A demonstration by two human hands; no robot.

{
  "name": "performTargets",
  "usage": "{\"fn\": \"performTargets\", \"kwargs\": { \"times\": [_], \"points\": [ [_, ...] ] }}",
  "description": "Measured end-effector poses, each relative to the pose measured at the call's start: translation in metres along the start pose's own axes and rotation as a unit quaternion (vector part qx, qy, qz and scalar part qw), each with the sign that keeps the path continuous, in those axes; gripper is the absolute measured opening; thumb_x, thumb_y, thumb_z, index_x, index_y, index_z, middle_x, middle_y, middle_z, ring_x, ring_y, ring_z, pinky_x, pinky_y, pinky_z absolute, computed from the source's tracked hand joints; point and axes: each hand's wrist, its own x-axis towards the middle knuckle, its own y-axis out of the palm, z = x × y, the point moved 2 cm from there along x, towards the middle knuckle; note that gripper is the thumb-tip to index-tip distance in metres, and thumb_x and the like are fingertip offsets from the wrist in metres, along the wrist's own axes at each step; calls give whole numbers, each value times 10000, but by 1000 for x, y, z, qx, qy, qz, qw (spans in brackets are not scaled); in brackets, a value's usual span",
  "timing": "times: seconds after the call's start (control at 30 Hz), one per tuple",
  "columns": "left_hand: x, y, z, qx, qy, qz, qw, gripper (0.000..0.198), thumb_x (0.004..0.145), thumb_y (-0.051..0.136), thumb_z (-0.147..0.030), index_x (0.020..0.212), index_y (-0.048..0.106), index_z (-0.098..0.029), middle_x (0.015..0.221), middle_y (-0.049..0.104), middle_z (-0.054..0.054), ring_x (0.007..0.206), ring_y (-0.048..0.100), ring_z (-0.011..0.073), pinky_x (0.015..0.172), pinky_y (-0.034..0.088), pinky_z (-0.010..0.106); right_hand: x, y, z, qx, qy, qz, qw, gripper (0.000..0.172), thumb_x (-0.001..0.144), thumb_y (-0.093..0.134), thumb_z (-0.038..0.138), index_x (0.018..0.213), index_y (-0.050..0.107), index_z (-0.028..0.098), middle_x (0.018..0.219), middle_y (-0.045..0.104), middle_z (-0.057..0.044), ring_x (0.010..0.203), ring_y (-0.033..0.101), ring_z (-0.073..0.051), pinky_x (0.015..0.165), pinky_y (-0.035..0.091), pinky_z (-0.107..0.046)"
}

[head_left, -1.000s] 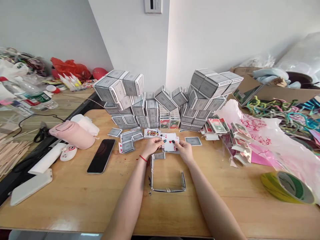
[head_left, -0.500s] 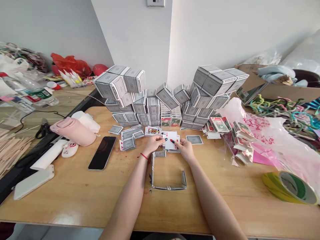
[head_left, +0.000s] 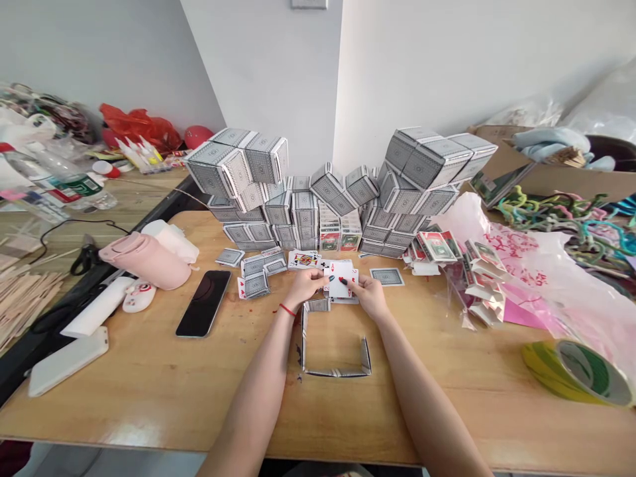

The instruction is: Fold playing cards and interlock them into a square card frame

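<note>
My left hand (head_left: 307,286) and my right hand (head_left: 370,296) pinch overlapping playing cards (head_left: 340,273) between them, red faces showing. More face-up cards (head_left: 304,260) lie just beyond my left hand. Nearer to me, a folded card strip (head_left: 338,373) stands on the table as an open rectangular frame, between my forearms. Folded card pieces (head_left: 256,268) lie left of my left hand, and a single face-down card (head_left: 387,277) is right of my right hand. Behind the hands rises a structure of card blocks (head_left: 295,212), with two taller sides and a lower middle.
On the left are a black phone (head_left: 203,303), a pink bottle (head_left: 144,260) and a white phone-like object (head_left: 69,361). To the right lie opened card boxes (head_left: 481,271), pink-white plastic (head_left: 527,252) and a yellow tape roll (head_left: 576,372). The wooden table (head_left: 447,411) extends beneath them.
Both hands keep their pinch on the cards, with hardly any movement. The view has tilted very slightly.
</note>
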Motion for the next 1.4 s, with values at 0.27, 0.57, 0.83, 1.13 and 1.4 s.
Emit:
{"fn": "performTargets", "kwargs": {
  "times": [0.27,0.57,0.83,1.13,1.4],
  "points": [
    [-3,1,4,-202,-38,68,976,309,685,585,-408,579,542,-121,534,486,-19,496,405,65,484,283,205,-1,-1,1,81,-14,2,997,298,600,694,432,651,598,154,564,602,-4,479,505,-115,467,392,-237],
    [-2,8,9,-314,-81,109,940,320,589,708,-365,773,665,-107,715,617,40,677,536,106,670,407,245,-3,2,4,126,-16,13,992,269,587,720,387,716,637,167,508,583,17,494,528,-133,496,419,-257],
    [2,9,0,-239,-70,84,965,342,534,740,-342,794,687,-127,680,645,36,674,552,131,661,414,251,-3,4,2,123,-6,9,992,269,579,726,387,689,630,160,591,630,-13,513,550,-144,515,452,-277],
    [4,10,-3,-211,-68,43,974,296,516,731,-381,668,688,-130,623,630,19,614,513,112,625,382,240,-2,4,0,134,-10,23,991,292,565,731,398,721,646,166,591,639,-15,509,556,-148,516,451,-278],
    [5,11,-7,-172,-63,7,983,279,524,712,-393,563,651,-124,579,588,1,555,468,96,583,356,234,0,2,-1,119,-11,22,993,320,528,739,436,643,623,160,576,641,-23,490,551,-138,506,446,-267]
  ]
}}
